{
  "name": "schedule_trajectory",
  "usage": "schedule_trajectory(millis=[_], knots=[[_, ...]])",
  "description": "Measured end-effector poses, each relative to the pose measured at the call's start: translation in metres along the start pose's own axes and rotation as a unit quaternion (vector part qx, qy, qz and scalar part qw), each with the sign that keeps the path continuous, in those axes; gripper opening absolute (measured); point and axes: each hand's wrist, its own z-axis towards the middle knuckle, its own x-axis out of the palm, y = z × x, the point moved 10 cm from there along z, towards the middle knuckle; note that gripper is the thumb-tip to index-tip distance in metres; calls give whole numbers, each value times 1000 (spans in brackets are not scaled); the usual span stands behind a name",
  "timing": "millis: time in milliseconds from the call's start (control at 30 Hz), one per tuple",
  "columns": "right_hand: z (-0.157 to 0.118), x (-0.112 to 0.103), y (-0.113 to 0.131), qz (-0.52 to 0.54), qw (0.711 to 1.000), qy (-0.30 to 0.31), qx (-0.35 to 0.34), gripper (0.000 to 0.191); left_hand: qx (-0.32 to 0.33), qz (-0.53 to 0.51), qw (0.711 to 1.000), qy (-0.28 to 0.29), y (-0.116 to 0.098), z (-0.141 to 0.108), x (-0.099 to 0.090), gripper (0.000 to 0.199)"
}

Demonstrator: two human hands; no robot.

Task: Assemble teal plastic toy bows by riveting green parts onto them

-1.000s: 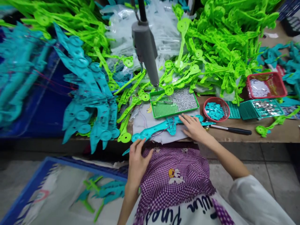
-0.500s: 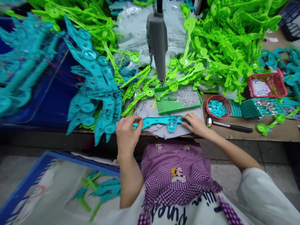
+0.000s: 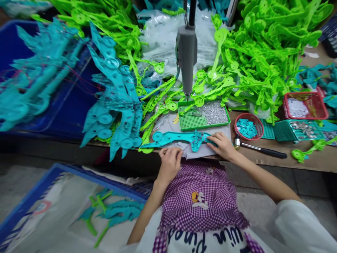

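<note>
A long turquoise plastic shell piece point(image 3: 173, 137), with thin red wires near its crosspiece, lies on a pale cloth point(image 3: 205, 151) at the bench edge. My right hand point(image 3: 223, 146) grips its right end between thumb and fingers. Just below the middle of the piece is my left hand point(image 3: 170, 163), its fingers closed together at the front edge of the cloth; whatever they pinch is hidden. Behind the piece sits a green tray point(image 3: 189, 122) of small silver screws. A grey electric screwdriver point(image 3: 186, 52) hangs tip-down above that tray.
Lime green plastic parts point(image 3: 258, 56) heap up at the back. Turquoise parts point(image 3: 116, 95) pile at left beside a blue bin point(image 3: 65, 102). On the right are a red basket point(image 3: 249, 137) of turquoise bits and a hammer point(image 3: 260, 149). A blue crate point(image 3: 28, 196) stands low left.
My left hand has let go of the left end of the turquoise piece and moved right and down to the cloth edge. My right hand keeps its hold. The view has shifted slightly.
</note>
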Motion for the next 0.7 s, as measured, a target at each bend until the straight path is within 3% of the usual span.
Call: schedule_trajectory(millis=[100,233,367,433,533,600,633,700], knots=[[-4,-12,-2,20,999,-47,-1,28,32,1,999,19,-17,-3,-16,21],[-5,-13,-3,36,999,-39,6,28,22,-29,995,88,-23,-13,-44,26],[-4,-4,2,16,1000,-12,1,29,-106,-145,966,183,-3,-26,-52,37],[-2,2,2,-1,1000,3,13,29,-203,-285,914,208,7,-32,-36,35],[0,10,0,-33,998,43,43,27,-329,-516,770,180,13,-32,4,28],[-1,8,1,-63,994,61,61,31,-379,-592,698,133,18,-23,24,27],[-3,5,3,-74,993,63,68,36,-390,-610,681,110,21,-17,29,25],[-9,-5,11,-69,993,57,81,46,-393,-624,672,64,30,-3,27,20]])
